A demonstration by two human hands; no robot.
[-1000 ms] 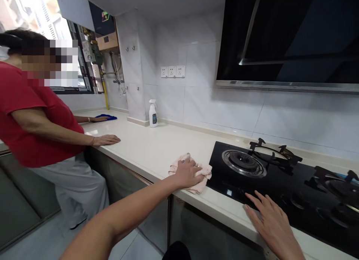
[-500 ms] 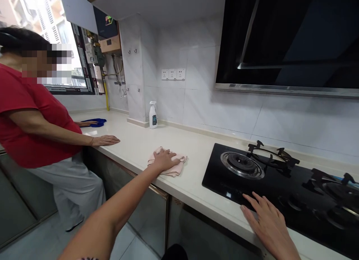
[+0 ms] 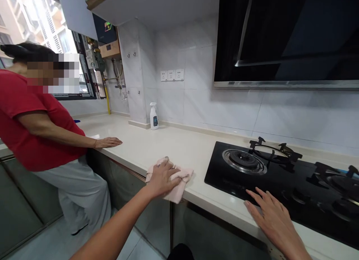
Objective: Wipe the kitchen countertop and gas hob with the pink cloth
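My left hand [image 3: 162, 180] presses on a pale pink cloth [image 3: 183, 176], its fingers bent into the fabric. The cloth is bunched at the front edge of the cream countertop [image 3: 196, 140], and one corner hangs over that edge. Over to the right, my right hand [image 3: 273, 217] is open with its fingers spread. It rests at the front rim of the black gas stove [image 3: 221, 174] and holds nothing.
Against the wall stands a white spray bottle [image 3: 154, 119]. A person in a red shirt [image 3: 56, 132] is at the left, one hand [image 3: 109, 142] flat on the counter. A dark range hood [image 3: 286, 39] overhangs the stove, which carries black pan supports [image 3: 276, 151].
My left hand has drawn the cloth toward me, to the counter's front edge. My right hand has barely moved. The person's blue cloth has slid back, mostly out of sight.
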